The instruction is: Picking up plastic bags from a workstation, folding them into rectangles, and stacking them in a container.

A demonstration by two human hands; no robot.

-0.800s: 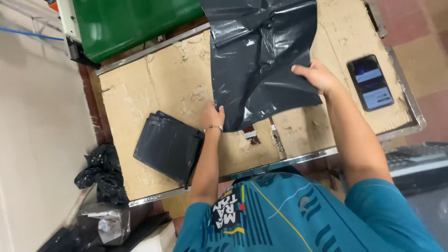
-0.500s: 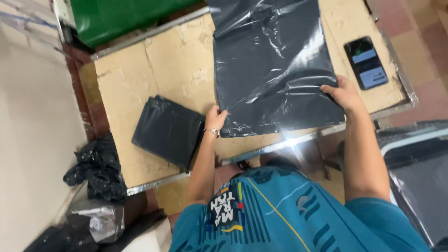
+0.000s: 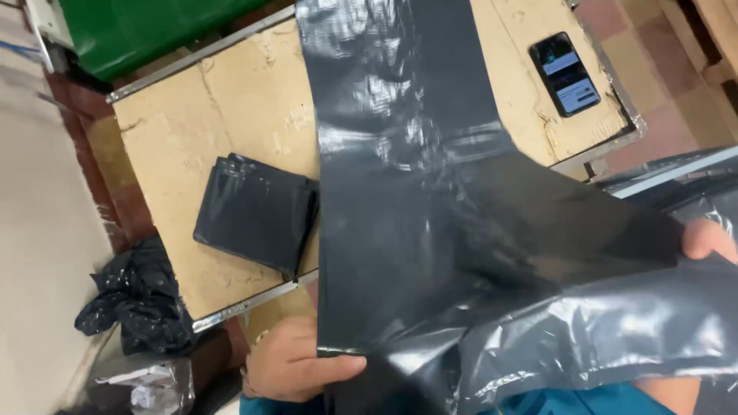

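A large dark grey plastic bag [image 3: 430, 230] is lifted toward me and fills the middle of the view. My left hand [image 3: 296, 369] pinches its lower left edge at the bottom of the frame, thumb on top. My right hand [image 3: 711, 238] grips the bag's right side at the frame's right edge; only the fingertips show. A stack of folded dark bags [image 3: 257, 211] lies on the cardboard-topped table [image 3: 192, 131], left of the lifted bag.
A black phone [image 3: 565, 73] with a lit screen lies at the table's far right corner. A green bin [image 3: 146, 27] stands beyond the table. Crumpled black plastic [image 3: 134, 303] and a clear bag [image 3: 146, 388] lie on the floor at left.
The bag has been raised off the table and pulled toward me; both hands came back and up with its edges. The view moved closer.
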